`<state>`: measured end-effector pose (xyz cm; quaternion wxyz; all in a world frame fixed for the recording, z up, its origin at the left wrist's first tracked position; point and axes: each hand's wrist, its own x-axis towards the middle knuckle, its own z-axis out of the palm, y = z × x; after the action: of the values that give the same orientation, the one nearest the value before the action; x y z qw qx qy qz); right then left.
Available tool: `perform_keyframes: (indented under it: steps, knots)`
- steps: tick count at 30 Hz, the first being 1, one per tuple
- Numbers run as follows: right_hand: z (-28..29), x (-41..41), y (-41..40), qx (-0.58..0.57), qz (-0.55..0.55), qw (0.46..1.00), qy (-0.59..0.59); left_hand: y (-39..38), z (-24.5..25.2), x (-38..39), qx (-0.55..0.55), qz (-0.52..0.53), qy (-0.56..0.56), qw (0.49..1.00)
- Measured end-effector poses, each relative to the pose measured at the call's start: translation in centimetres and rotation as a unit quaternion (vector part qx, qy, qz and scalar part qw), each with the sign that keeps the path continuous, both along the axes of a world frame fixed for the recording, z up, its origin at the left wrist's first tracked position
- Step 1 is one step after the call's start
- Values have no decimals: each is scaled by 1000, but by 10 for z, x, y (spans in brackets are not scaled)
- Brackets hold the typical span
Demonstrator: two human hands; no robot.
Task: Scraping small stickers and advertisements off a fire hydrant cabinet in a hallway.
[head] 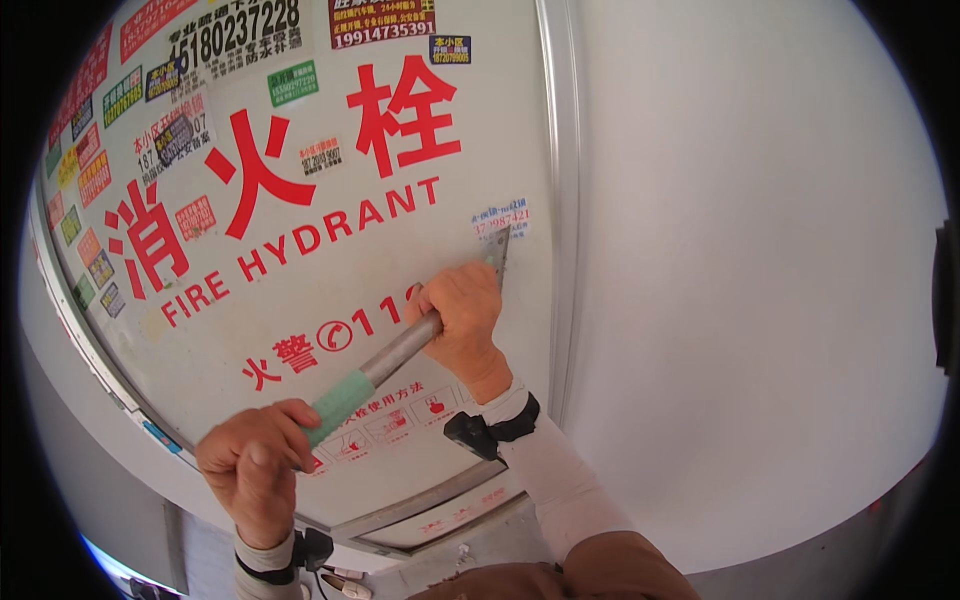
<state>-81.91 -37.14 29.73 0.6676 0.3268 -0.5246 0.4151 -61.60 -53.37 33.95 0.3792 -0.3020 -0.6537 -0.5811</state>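
Note:
My right hand (461, 311) is wrapped around the metal shaft of a long-handled scraper (397, 349), close to its blade. My left hand (255, 461) grips the far end, at the green sleeve of the handle. The scraper's blade (502, 251) lies against the lower part of a small printed sticker (501, 217) near the right edge of a white fire hydrant cabinet door (315, 300). Part of that sticker looks torn or faded, and the blade covers some of it.
Several other stickers, such as a green one (293, 83), dot the door's upper and left parts. A metal frame (562, 187) runs along its right side, beside a white wall (735, 262). Below are the grey floor (427, 574) and a shoe (349, 586).

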Motion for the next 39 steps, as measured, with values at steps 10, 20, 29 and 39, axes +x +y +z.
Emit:
perform_keyframes:
  steps: [10, 20, 29, 39]
  knots:
    - [-42, 18, 5, 88, 25, 995, -44, 7, -50, 30, -38, -13, -30, 999]
    - [-63, 13, 51, 258, 30, 964, -60, 17, -121, 41, 24, -98, -390, 915]
    - [-105, 22, 33, 358, 66, 927, -93, 1, -163, 27, 74, -228, -537, 809]
    - [-96, 74, -19, 491, 32, 861, -128, -38, -205, 84, 65, -185, -510, 838]
